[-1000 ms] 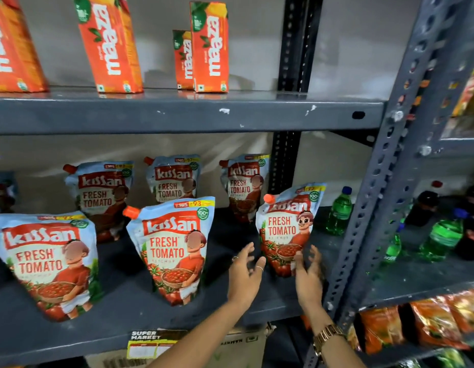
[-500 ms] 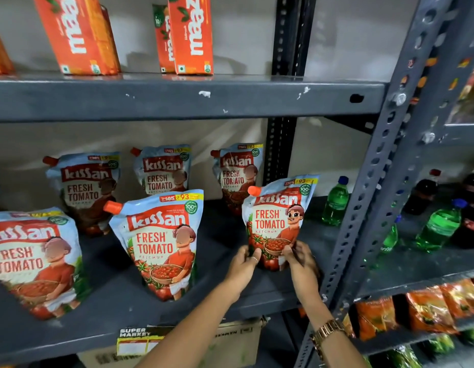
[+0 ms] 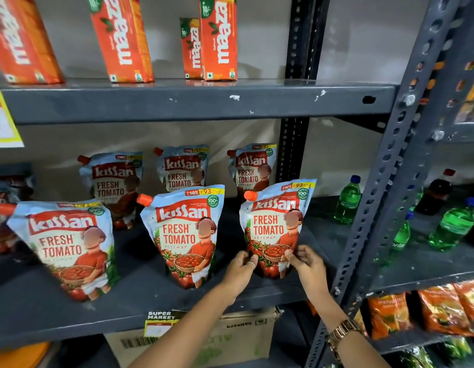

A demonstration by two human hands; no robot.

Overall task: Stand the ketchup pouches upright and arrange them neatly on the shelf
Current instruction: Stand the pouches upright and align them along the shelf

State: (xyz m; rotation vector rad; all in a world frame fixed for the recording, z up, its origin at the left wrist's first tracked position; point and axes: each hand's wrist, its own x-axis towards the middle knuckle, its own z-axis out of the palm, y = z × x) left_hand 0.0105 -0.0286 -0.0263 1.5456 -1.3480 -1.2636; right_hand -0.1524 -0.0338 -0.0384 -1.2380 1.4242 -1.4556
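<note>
Several Kissan ketchup pouches stand upright on the grey middle shelf point(image 3: 140, 301). The front right pouch point(image 3: 275, 224) is gripped at its lower corners by my left hand point(image 3: 239, 272) and my right hand point(image 3: 306, 265). Left of it stand the front middle pouch point(image 3: 186, 235) and the front left pouch point(image 3: 67, 248). Behind them is a back row: a left pouch point(image 3: 113, 184), a middle pouch point(image 3: 181, 171) and a right pouch point(image 3: 253, 168), partly hidden by the front ones.
Orange Maaza cartons point(image 3: 217, 38) stand on the shelf above. A perforated grey upright point(image 3: 381, 195) bounds the shelf on the right, with green bottles point(image 3: 347, 200) beyond it. A cardboard box point(image 3: 230, 333) and snack packets point(image 3: 440, 312) sit lower down.
Both hands went from open beside the front right pouch to gripping its lower corners. The pouch now stands straighter, in line with the front row.
</note>
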